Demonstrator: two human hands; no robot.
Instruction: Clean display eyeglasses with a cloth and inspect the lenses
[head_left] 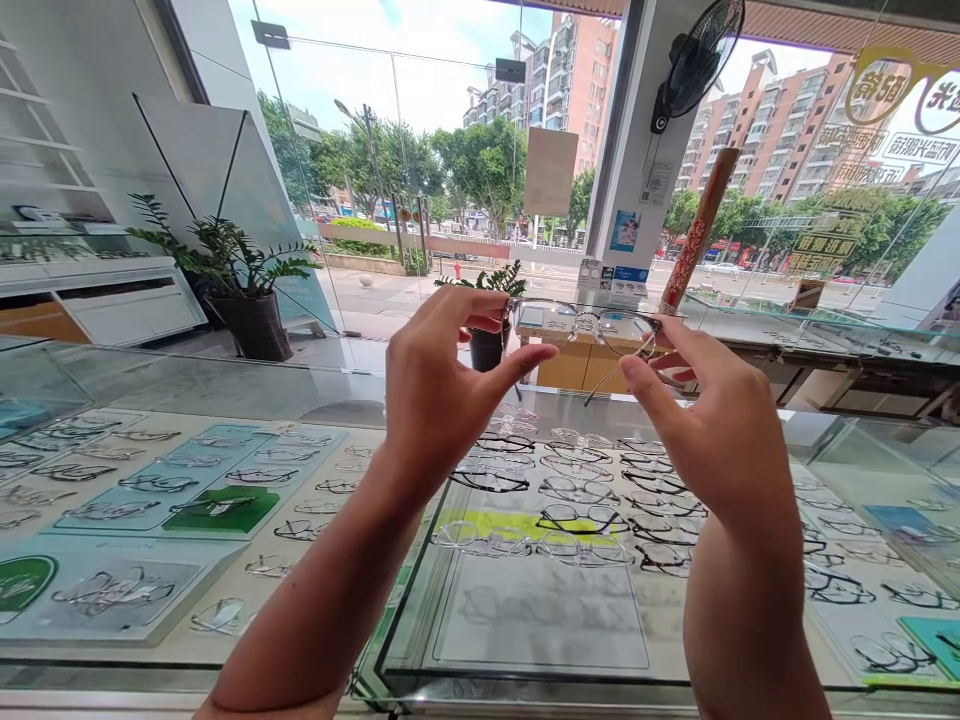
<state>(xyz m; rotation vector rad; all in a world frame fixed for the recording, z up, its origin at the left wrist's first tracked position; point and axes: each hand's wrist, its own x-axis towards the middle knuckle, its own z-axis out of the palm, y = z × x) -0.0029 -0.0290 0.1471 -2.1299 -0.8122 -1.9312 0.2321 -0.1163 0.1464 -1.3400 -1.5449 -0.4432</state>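
A thin-rimmed pair of glasses (592, 328) is held up in front of me, above a glass display counter (540, 640). My left hand (442, 390) pinches the left end of the frame between thumb and fingers. My right hand (712, 420) pinches the right end, and one temple arm hangs down below it. Under the counter glass lie several rows of spectacle frames (577, 490) on trays.
A second glass case with frames on teal and green pads (195, 500) stretches to the left. Potted plants stand at the back left (240, 290) and centre (487, 340). A wall fan (697, 60) hangs by the shop window. Another glass counter (862, 340) runs along the right.
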